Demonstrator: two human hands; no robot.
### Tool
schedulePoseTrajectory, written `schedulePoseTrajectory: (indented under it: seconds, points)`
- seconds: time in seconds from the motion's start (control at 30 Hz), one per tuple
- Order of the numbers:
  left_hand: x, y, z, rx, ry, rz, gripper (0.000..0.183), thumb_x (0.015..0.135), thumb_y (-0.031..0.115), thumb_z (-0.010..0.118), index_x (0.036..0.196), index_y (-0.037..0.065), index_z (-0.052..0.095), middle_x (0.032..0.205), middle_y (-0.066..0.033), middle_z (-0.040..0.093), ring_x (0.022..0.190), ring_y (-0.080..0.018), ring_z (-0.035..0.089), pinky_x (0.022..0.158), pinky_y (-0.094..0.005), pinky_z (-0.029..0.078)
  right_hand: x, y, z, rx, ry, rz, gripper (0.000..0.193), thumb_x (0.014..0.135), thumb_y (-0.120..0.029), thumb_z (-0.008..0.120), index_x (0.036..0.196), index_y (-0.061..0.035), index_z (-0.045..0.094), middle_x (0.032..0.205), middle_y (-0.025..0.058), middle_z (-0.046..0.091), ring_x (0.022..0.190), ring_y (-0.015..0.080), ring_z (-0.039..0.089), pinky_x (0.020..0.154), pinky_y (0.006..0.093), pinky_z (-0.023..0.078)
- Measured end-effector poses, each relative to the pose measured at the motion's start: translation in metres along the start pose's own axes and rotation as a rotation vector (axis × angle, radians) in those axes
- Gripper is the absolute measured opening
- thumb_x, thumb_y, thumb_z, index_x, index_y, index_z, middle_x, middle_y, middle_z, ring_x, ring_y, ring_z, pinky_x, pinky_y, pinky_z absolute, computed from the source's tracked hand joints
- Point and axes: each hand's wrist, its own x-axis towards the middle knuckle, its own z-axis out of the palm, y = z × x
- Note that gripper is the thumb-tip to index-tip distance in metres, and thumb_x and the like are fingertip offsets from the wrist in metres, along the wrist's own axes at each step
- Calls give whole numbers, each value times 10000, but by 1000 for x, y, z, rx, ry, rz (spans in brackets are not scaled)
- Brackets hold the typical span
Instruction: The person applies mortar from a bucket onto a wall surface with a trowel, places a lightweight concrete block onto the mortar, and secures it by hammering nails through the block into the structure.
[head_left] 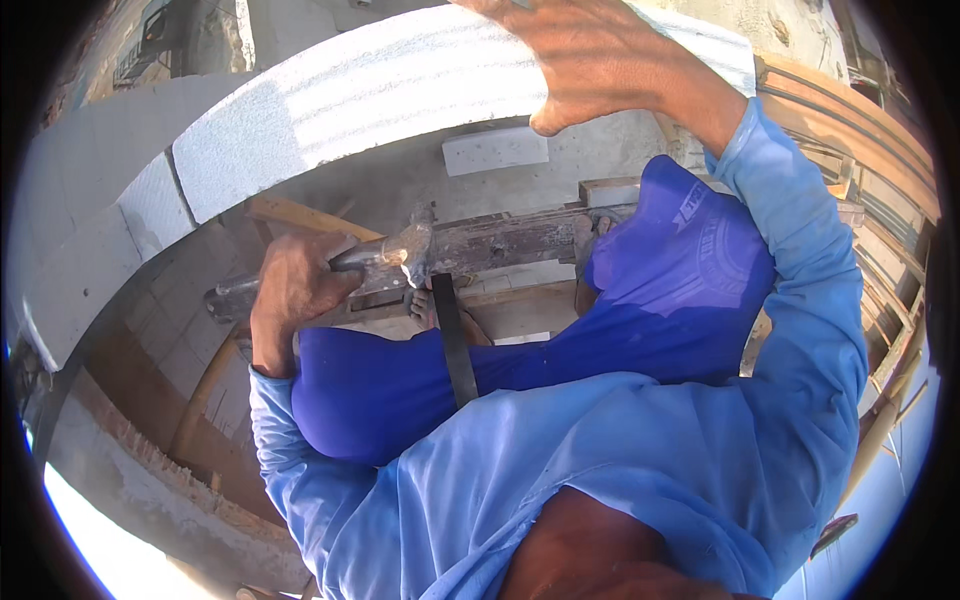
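Your left hand [300, 285] has its fingers wrapped round the hammer [400, 252], its head over the worn plank [525, 240]; your right hand [605, 60] lies spread across the white block [400, 95] — seemingly to steady it.

The only lettering in sight is a pale print [715, 235] on the purple-blue legwear [640, 320], over the person's right knee. It has a small ribbon shape [694, 201] bearing a few light letters and, beside it, a fainter rounded emblem with curving characters. Folds and low contrast keep most of it from being read.
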Motion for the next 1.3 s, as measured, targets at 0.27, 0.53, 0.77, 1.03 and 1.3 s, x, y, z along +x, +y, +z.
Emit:
schedulePoseTrajectory:
  seconds: [0.27, 0.53, 0.77, 1.03, 1.3]
  points:
    - [47, -32, 65, 443, 13, 214, 245, 746, 149, 621, 984, 123, 673, 752, -144, 671, 683, -324, 652, 606, -428, 513, -1, -26, -4, -46, 8, 18, 890, 788, -490, 593, 1503, -117, 217, 1536, 241, 202, 1409, 469, 164, 1098, 635, 215]
    - [99, -18, 100, 373, -215, 220, 260, 863, 193, 570, 1116, 140, 596, 863, -144, 678, 815, -336, 653, 678, -470, 505, 6, -26, -6, -57, 4, 59, 898, 835, -634, 507, 1491, -83, 240, 1524, 256, 216, 1397, 490, 170, 1087, 654, 196]
    - [125, -9, 87, 234, -103, 141, 246, 868, 198, 575, 1099, 117, 606, 904, -163, 673, 844, -349, 648, 700, -470, 503, 15, -16, -9, -9, -115, 69, 823, 841, -528, 547, 1485, -97, 270, 1492, 276, 273, 1335, 508, 277, 1012, 693, 271]
    - [131, -5, 97, 372, -235, 241, 287, 871, 198, 569, 1150, 139, 607, 899, -129, 685, 851, -312, 664, 738, -451, 512, 14, -6, 13, -39, 51, -43, 765, 814, -419, 603, 1467, -131, 329, 1497, 257, 285, 1318, 492, 315, 985, 688, 293]
    - [145, 5, 89, 202, -212, 118, 369, 862, 225, 613, 1209, 107, 577, 1054, -201, 651, 966, -380, 622, 806, -482, 488, 3, -6, -9, 59, 122, -157, 818, 746, -341, 676, 1443, -65, 351, 1467, 274, 315, 1249, 469, 381, 1039, 627, 259]
